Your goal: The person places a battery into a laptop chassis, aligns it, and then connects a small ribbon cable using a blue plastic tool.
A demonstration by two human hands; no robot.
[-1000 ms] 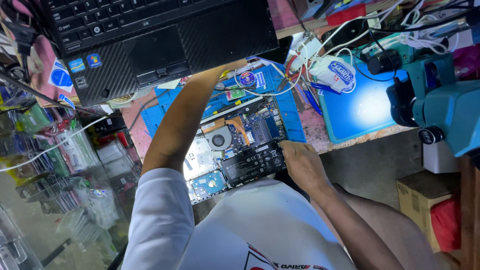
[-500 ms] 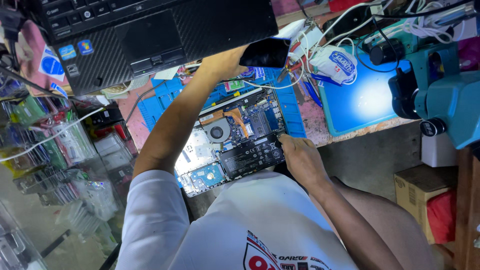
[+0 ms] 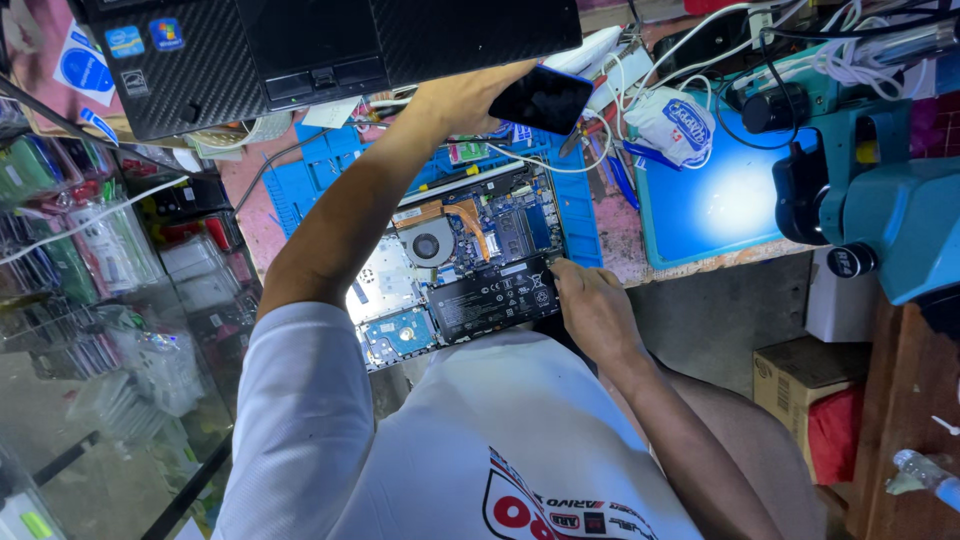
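head view: the left hand (image 3: 462, 98) is stretched out over the bench, fingers wrapped around a dark phone (image 3: 541, 99) held up above the blue mat (image 3: 310, 170). the right hand (image 3: 592, 305) rests curled at the right edge of the opened laptop (image 3: 455, 265), fingertips touching the corner of its black battery (image 3: 494, 300). the laptop lies bottom-up with fan (image 3: 432, 243) and blue hard drive (image 3: 404, 331) exposed. 1 closed black laptop (image 3: 330, 50) sits just beyond, a teal microscope (image 3: 880, 215) stands to the right.
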